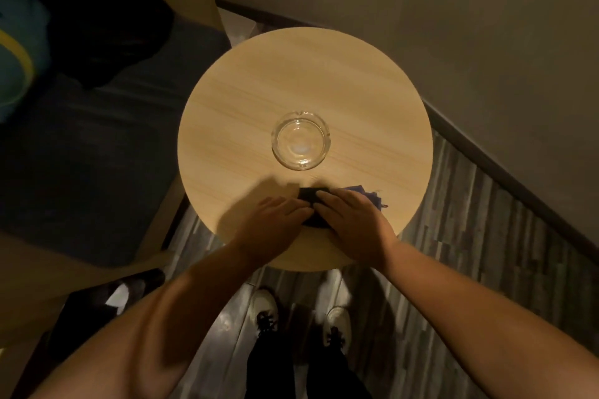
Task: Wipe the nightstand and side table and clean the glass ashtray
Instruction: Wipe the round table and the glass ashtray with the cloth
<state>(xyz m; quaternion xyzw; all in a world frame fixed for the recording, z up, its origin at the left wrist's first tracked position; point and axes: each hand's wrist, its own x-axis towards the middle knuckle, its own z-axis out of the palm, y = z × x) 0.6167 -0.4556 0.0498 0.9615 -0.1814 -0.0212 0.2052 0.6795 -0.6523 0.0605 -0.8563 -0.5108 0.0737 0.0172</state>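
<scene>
At the near edge of the round tabletop (227, 126), two hands press flat on one dark cloth (311, 196): the left hand (275, 220) and right hand (350, 220) lie side by side, each grip open, fingers extended, clasping nothing. Just beyond them one glass ashtray (300, 140) sits at the centre. Bare wood stretches beyond it toward the far rim, close to the wall (453, 10).
</scene>
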